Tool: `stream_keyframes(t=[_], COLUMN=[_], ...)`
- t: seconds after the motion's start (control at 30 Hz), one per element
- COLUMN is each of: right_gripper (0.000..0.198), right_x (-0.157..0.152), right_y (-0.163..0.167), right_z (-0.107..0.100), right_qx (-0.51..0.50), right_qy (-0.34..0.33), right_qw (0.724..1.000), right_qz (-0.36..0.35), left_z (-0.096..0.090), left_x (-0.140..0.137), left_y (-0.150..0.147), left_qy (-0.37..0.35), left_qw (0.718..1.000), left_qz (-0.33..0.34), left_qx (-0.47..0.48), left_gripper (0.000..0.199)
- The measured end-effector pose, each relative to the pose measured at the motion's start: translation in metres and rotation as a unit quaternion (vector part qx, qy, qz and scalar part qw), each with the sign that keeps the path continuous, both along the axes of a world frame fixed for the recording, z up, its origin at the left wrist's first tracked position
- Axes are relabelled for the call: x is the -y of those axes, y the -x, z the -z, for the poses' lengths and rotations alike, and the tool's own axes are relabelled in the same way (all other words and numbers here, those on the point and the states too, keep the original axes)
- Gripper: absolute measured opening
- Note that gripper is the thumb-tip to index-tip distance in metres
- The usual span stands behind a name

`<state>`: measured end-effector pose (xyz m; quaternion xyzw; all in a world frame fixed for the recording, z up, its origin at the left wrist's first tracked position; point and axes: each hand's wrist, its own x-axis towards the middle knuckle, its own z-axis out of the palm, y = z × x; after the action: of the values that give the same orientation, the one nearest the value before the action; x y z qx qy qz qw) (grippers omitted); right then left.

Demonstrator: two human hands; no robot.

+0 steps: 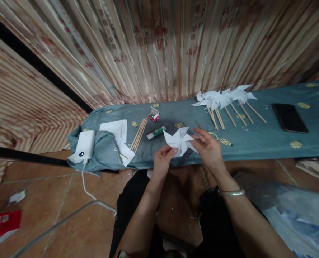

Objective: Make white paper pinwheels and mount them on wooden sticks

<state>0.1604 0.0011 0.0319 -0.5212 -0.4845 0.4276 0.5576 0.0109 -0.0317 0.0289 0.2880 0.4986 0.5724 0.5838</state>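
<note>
A white paper pinwheel (180,141) is held up between my two hands, just above the near edge of the cloth-covered table. My left hand (163,157) pinches its lower left blade. At its right side, my right hand (207,147) has thumb and fingers closed on another blade. Scissors with a yellow-green handle (212,135) lie partly hidden behind my right hand. Beyond the pinwheel are a glue stick (156,133) and an open small red box (153,115) of what look like pins. Several wooden sticks (139,134) lie to the left.
Finished pinwheels on sticks (224,98) lie in an overlapping row at the back right. A black phone (290,118) rests farther right. White paper sheets (121,129) and a white power bank (85,145) with a cable (86,186) are at the left end. A curtain (159,50) hangs behind.
</note>
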Motion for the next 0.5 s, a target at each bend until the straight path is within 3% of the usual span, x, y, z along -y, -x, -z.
stream_keyframes(t=[0.1, 0.2, 0.37, 0.5], right_gripper=[0.043, 0.043, 0.041, 0.042], right_x=[0.002, 0.004, 0.007, 0.004], right_y=[0.003, 0.006, 0.013, 0.016], right_z=[-0.008, -0.015, -0.022, -0.022], right_qx=[-0.005, 0.014, 0.076, 0.071], right_qy=[-0.008, -0.019, -0.035, -0.063], right_qw=[1.000, 0.999, 0.995, 0.993], right_qz=[-0.014, -0.029, -0.051, -0.071], left_z=[-0.014, -0.022, -0.021, -0.018], left_x=[0.000, 0.000, -0.004, -0.011], left_y=[-0.002, -0.004, -0.004, 0.004], left_qy=[0.010, 0.010, 0.010, 0.014], left_qw=[0.999, 0.998, 0.996, 0.993], left_qz=[0.010, -0.029, -0.076, -0.099], left_qx=[0.039, 0.051, 0.050, 0.068], left_gripper=[0.034, 0.035, 0.032, 0.034])
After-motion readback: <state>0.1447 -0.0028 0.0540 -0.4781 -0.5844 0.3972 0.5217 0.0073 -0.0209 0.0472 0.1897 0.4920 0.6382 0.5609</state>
